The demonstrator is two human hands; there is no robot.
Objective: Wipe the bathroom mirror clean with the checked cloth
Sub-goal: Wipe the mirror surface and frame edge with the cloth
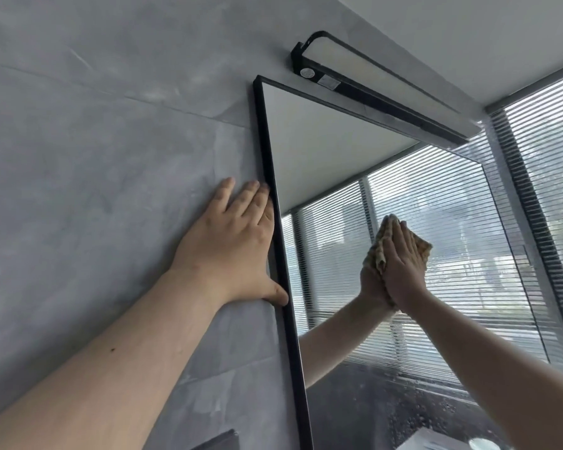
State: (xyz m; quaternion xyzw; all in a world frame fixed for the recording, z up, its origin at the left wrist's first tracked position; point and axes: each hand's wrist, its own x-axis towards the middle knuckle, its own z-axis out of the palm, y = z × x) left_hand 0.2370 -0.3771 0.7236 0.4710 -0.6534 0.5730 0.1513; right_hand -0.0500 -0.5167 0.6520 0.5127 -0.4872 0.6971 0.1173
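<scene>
Your right hand [403,264] presses the checked cloth [423,247] flat mid-mirror [322,151], fingers straight and together. Your left hand [238,245] lies flat on the wall [95,157] at the mirror's left edge, fingers straight, slightly spread.

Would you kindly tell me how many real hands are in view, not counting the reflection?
2. The left hand lies flat on the wall at the edge of the mirror; the right hand presses the cloth on its glass.

Checked cloth [423,247] largely beneath the right hand [403,266]; bottom of mirror [322,147] off-frame
</scene>
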